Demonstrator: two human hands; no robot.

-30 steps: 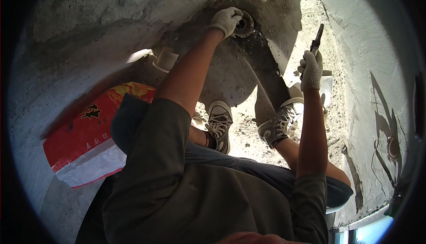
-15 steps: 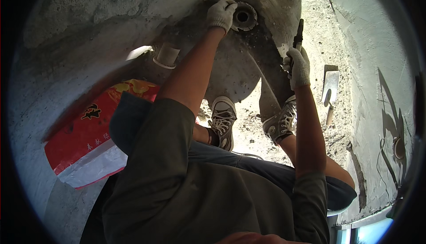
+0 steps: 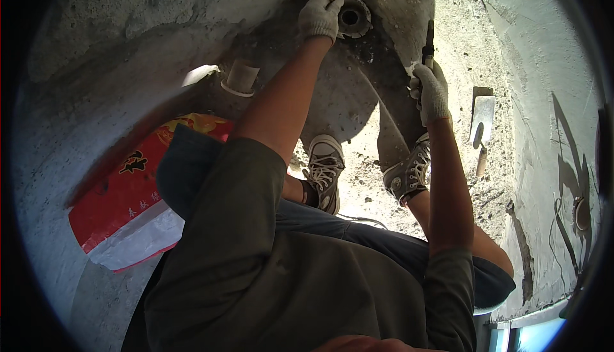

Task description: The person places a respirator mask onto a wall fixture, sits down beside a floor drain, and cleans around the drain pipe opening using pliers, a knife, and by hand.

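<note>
the gloved left hand [image 3: 318, 16] rests curled against the rim of the round floor drain [image 3: 352, 16] set in the wet grey mortar floor [image 3: 345, 96], while the gloved right hand [image 3: 430, 93] is closed around a dark slim tool [image 3: 428, 43], maybe a chisel or marker, held upright just right of the drain. to work this well, i'd judge the left hand should steady the drain while the tool comes in low and controlled, clear of the trowel [image 3: 483, 121] lying further right.
</note>
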